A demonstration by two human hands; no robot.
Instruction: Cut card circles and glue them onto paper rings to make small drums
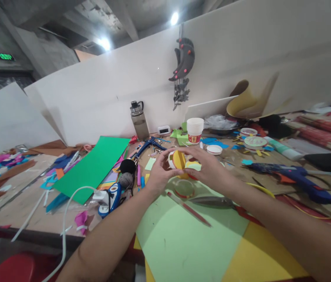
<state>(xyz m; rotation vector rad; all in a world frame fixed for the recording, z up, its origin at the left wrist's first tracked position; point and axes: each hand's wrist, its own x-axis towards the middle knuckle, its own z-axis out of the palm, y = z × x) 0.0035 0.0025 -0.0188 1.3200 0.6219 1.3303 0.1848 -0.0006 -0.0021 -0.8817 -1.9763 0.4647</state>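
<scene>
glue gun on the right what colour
The glue gun is dark blue, orange trigger; head view.

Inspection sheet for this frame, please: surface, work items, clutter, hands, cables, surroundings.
Surface: wooden bench, largely covered; a light green sheet and a yellow sheet lie at the near edge.
Work items: round yellow craft piece, held above a clear tape roll.
Clutter: scissors, blue glue gun, green sheet, paper cups, water bottle, coloured scraps.
Hands: left hand and right hand both pinch the round yellow craft piece.
Cables: white cable runs from a plug off the bench edge.
Surroundings: white partition with a grey moon ornament; ceiling lights on.
</scene>
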